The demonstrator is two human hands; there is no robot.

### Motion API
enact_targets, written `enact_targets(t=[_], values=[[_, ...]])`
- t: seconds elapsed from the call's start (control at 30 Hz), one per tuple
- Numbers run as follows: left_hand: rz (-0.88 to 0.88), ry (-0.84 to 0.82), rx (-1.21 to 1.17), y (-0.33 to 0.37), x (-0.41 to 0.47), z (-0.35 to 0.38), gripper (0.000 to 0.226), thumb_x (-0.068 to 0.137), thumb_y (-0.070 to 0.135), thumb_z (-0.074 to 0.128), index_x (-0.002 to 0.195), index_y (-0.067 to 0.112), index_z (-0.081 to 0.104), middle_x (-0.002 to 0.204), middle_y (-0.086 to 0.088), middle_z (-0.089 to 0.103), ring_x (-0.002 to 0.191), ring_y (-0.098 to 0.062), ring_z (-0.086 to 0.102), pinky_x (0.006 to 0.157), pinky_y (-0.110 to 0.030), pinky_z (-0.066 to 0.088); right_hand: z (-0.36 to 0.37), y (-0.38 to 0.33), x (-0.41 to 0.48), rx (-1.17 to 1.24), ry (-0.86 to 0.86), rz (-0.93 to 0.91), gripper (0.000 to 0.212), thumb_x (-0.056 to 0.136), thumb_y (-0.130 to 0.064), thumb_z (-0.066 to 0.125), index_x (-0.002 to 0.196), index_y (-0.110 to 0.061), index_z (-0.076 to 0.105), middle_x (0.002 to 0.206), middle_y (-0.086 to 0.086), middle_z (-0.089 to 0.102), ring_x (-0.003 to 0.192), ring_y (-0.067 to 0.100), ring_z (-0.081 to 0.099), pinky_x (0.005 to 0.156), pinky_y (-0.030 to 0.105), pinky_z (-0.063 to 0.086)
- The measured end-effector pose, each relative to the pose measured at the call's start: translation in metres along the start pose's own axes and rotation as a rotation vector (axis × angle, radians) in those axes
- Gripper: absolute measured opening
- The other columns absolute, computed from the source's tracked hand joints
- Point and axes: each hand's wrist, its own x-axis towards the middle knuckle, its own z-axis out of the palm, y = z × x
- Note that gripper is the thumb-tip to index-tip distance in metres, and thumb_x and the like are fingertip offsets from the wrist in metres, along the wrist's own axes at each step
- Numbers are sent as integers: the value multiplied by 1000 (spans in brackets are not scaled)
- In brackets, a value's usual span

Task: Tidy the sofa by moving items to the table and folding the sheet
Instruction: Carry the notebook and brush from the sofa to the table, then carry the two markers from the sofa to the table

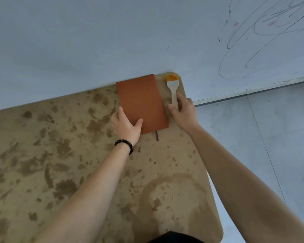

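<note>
Head view: the left grip (125, 127), thumb on the cover, holds the near left corner of a rust-brown notebook (141, 104) lying flat at the far right corner of the stained surface (60, 155). Just beside it, the right grip (183, 111) pinches the handle of a brush (172, 85), whose orange bristles point toward the scribbled wall (95, 41).

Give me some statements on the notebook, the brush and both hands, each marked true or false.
1. The left hand grips the notebook at its near corner. True.
2. The brush lies left of the notebook. False: it lies right of it, on the table.
3. The right hand holds the brush by its handle. True.
4. The bead bracelet is on the right wrist. False: it is on the left wrist.
</note>
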Motion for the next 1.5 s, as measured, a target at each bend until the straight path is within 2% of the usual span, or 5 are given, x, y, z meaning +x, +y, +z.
enact_targets(t=[0.5,0.87,1.03,1.27,1.5], values=[[234,-88,408,-26,17,3,73,96,50,51,156,26,16,161,-7,16,140,-35,20,116,-48,21,4,4,19,-362,-152,-94,54,105,-33,40,156,-39,23,135,10,32,126,30,34,107,41,34],[62,-189,-2,-51,-119,-66,53,102,40,43,150,20,34,150,1,43,127,-5,45,106,-25,36,-7,36,-138,-129,-126,-158,38,106,-42,38,139,-29,51,123,-4,58,106,14,59,87,31,47],[-47,14,-178,-87,-226,-105,39,95,45,45,132,35,49,124,15,60,113,6,56,101,-30,47,6,56,-239,13,-168,-227,41,103,-56,33,132,-36,55,105,-33,53,101,-8,55,83,14,44],[-104,393,-274,-108,-346,-169,33,94,43,48,126,39,54,114,19,68,109,3,61,88,-21,48,2,33,-289,-40,-474,-479,36,102,-45,43,134,-31,52,107,-22,60,99,0,63,82,25,53],[-34,721,-356,-164,-456,-238,30,95,29,53,120,45,54,109,21,67,106,-4,61,80,-10,48,31,-47,-374,-68,-485,-874,45,100,-49,40,139,-28,48,113,-16,59,100,0,61,79,21,51]])
